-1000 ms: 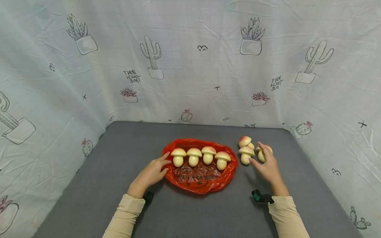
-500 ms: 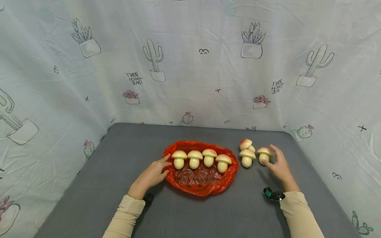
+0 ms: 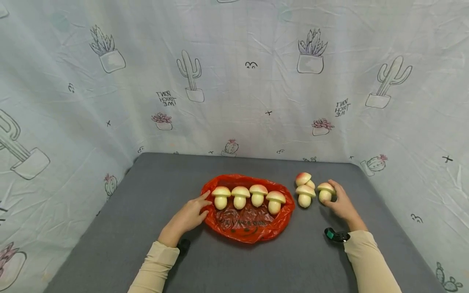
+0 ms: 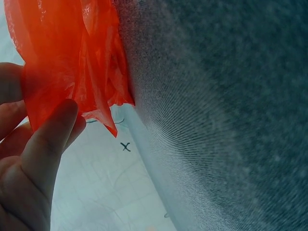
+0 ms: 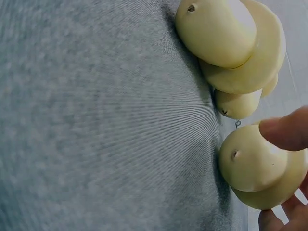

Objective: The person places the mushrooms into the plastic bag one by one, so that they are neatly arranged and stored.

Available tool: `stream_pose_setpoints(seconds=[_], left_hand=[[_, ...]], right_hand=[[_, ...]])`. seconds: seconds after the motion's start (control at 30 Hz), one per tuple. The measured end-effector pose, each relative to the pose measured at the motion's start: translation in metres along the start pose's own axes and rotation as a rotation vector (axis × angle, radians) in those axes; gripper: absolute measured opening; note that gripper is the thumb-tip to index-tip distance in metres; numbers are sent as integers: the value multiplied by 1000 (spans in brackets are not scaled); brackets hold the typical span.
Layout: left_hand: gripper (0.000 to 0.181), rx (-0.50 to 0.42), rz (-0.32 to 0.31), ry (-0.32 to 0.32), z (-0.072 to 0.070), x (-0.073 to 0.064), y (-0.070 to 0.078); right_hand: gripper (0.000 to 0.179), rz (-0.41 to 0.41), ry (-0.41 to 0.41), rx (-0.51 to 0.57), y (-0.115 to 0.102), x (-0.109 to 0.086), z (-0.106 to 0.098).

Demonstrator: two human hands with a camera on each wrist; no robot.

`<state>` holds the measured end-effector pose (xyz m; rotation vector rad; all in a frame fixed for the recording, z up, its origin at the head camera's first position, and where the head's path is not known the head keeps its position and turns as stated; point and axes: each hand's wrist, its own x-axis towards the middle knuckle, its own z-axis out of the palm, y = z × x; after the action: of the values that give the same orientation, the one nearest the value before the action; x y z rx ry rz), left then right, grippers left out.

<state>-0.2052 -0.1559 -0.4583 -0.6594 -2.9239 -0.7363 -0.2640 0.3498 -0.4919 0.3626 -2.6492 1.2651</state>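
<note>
An opened red plastic bag lies on the grey table with its rim spread wide. Several toy mushrooms, one of them this cream mushroom, stand in a row inside it. My left hand holds the bag's left rim; in the left wrist view the thumb is on the outside and other fingers go behind the red plastic. To the right of the bag, my right hand grips a toy mushroom. In the right wrist view its thumb lies on the stem and fingers reach under the cap.
Two more toy mushrooms sit between the bag and my right hand: a front one and a red-tinged one behind it. A white cloth printed with cacti hangs around the table.
My right hand has moved right, from over the mushroom group to the rightmost mushroom, and its fingers have closed around it. My left hand has stayed at the bag's rim.
</note>
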Motion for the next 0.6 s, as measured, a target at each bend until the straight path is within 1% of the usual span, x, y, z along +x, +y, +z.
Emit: stream_pose_setpoints(seconds=[0.1, 0.23, 0.33, 0.5, 0.6], left_hand=[[31, -1, 3, 5, 2, 0, -1], [31, 6, 12, 10, 1, 1, -1], [31, 9, 15, 7, 1, 1, -1], [31, 11, 10, 3, 1, 1, -1], [31, 13, 9, 1, 1, 1, 0]], right_hand=[[77, 33, 16, -5, -1, -1, 0], [78, 112, 6, -35, -4, 1, -1], [79, 141, 7, -49, -4, 2, -2], [78, 153, 28, -61, 1, 1, -1], [77, 145, 48, -61, 2, -1, -1]])
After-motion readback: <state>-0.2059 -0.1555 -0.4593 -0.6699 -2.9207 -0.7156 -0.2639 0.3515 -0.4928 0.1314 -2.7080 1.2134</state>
